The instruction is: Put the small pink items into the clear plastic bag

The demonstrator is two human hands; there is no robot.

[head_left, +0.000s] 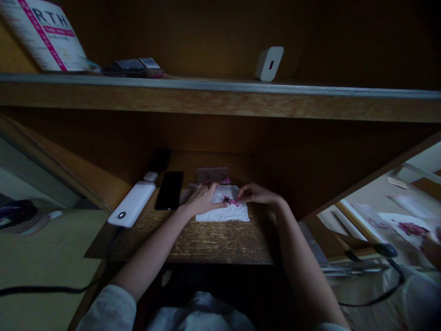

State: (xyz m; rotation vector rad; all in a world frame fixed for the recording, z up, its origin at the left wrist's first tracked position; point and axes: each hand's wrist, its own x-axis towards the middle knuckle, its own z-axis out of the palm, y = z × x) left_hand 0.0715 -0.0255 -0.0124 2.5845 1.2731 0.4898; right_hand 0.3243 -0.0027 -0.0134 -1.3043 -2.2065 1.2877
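Observation:
A small cluster of pink bead-like pieces (230, 201), darker at its left end, lies on a creased white sheet (220, 215) on the wooden desk. My left hand (204, 198) rests over the sheet's left part, fingers spread and thumb stretched towards the cluster. From the right, my right hand (254, 193) has its fingertips pinched together beside the cluster's right end; what is between them is too small to make out. Behind the sheet lies a clear plastic bag (210, 174), with more pink pieces (226, 181) near its right corner.
Left of the sheet are a black phone (169, 191) and a white power bank (132, 204) with a dark cable (109, 248). A shelf edge (220, 96) crosses above, bearing a white charger (269, 64). At far right, another person's hand (433, 250) is near pink pieces (411, 228).

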